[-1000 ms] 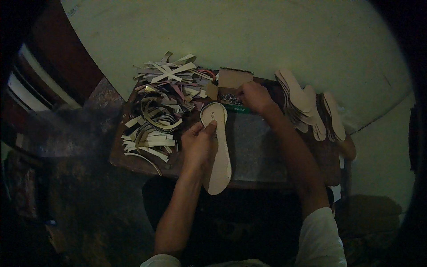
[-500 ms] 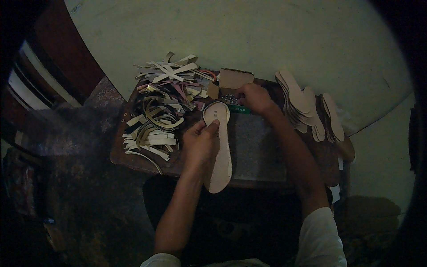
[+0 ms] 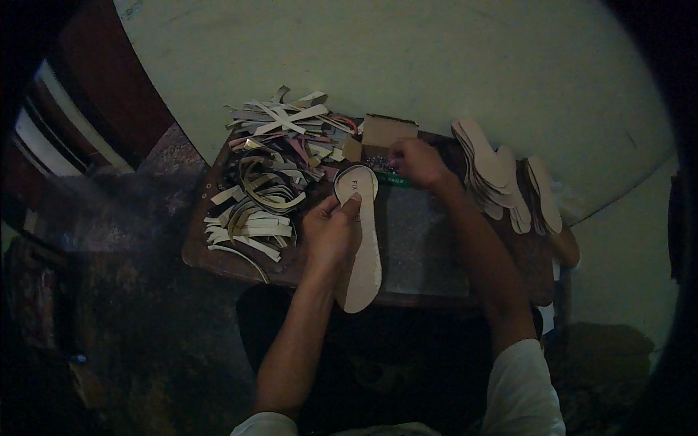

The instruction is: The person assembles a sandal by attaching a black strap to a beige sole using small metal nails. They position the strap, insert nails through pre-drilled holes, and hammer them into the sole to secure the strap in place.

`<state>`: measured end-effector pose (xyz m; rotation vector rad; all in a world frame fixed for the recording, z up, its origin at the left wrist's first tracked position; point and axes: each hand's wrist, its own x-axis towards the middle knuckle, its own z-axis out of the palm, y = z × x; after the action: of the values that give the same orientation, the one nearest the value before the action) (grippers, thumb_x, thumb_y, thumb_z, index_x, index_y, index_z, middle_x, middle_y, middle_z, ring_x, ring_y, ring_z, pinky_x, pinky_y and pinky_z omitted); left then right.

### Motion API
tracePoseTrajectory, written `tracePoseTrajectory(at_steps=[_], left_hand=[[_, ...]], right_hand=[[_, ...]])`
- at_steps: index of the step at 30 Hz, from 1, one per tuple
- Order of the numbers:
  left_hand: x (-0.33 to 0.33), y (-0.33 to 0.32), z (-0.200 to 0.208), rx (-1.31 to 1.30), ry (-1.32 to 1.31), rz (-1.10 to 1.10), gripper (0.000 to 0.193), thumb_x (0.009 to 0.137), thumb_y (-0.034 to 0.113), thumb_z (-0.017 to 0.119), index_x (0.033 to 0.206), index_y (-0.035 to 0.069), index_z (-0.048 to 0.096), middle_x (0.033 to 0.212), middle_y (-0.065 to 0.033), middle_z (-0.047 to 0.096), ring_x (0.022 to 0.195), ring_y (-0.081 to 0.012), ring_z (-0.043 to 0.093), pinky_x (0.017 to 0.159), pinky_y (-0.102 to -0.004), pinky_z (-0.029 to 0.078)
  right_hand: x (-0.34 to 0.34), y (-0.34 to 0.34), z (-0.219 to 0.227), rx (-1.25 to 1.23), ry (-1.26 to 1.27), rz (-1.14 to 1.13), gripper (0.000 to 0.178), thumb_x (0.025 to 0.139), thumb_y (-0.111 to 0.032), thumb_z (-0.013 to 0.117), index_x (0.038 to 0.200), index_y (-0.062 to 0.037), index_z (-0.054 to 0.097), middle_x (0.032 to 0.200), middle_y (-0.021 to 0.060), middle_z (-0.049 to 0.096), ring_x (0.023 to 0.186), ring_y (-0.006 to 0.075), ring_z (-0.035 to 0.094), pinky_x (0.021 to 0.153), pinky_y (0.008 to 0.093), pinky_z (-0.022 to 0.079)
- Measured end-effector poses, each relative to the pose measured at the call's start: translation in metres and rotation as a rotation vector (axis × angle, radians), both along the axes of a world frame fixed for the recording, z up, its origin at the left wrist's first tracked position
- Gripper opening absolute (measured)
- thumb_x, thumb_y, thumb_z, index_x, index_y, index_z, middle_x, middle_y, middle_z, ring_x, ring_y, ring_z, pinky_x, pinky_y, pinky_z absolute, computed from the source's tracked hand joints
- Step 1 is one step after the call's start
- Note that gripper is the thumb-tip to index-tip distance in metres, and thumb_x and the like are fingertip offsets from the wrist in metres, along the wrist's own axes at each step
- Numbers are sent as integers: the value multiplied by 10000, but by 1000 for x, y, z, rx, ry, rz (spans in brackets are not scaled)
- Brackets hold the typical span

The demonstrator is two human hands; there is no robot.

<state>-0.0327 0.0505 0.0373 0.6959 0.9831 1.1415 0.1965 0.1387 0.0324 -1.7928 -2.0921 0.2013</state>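
Observation:
My left hand grips a beige shoe insole, thumb on top near its far end. A dark rim shows along the insole's far rounded end, and its near end hangs past the table's front edge. My right hand is at an open cardboard box with a green front, its fingers bent together over the right side. Small shiny nails lie in the box. The fingertips are partly hidden, so what they pinch cannot be made out.
Cut strips in cream, grey and dark colours heap on the left of the brown table. A grey slab lies in the middle. Stacked insoles stand at the right, against a pale wall.
The view has shifted slightly. My right hand stays at the nail box, its fingers moved only a little. My left hand keeps its hold on the insole.

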Motion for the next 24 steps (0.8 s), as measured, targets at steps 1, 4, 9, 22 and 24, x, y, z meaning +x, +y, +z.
tracePoseTrajectory(at_steps=[1, 4, 9, 22, 24], left_hand=[[0, 0, 0, 8, 14, 2, 230, 870, 112, 690, 1038, -45, 673, 904, -72, 688, 742, -113, 614, 674, -238, 462], [0, -1, 0, -31, 66, -5, 235, 875, 126, 687, 1040, -41, 675, 913, -73, 689, 759, -112, 612, 693, -240, 461], [3, -4, 3, -30, 110, 3, 266, 867, 152, 696, 1056, -34, 674, 925, -83, 686, 766, -120, 608, 682, -257, 466], [26, -20, -15, 7, 387, -157, 316, 818, 207, 736, 1014, -36, 688, 882, -74, 679, 747, -134, 614, 673, -279, 480], [29, -23, -11, 11, 456, -142, 305, 820, 206, 730, 1007, -31, 690, 872, -70, 677, 740, -132, 610, 662, -276, 476]], right_hand=[[2, -1, 1, -11, 18, -11, 106, 753, -82, 673, 854, -97, 699, 909, 143, 682, 884, 338, 662, 817, 440, 515], [11, -4, 7, -40, 101, -24, 131, 740, -62, 673, 867, -88, 691, 881, 148, 681, 859, 336, 661, 803, 432, 506], [15, -54, 17, 112, 220, 127, 122, 763, -93, 679, 885, -96, 680, 848, 147, 674, 825, 327, 659, 763, 428, 494], [6, -177, -21, -46, 389, 14, 141, 842, -92, 660, 967, -32, 686, 907, 174, 661, 842, 335, 660, 773, 425, 516], [9, -177, -30, 24, 347, 47, 154, 841, -77, 657, 984, -28, 687, 915, 180, 660, 862, 345, 657, 796, 424, 517]])
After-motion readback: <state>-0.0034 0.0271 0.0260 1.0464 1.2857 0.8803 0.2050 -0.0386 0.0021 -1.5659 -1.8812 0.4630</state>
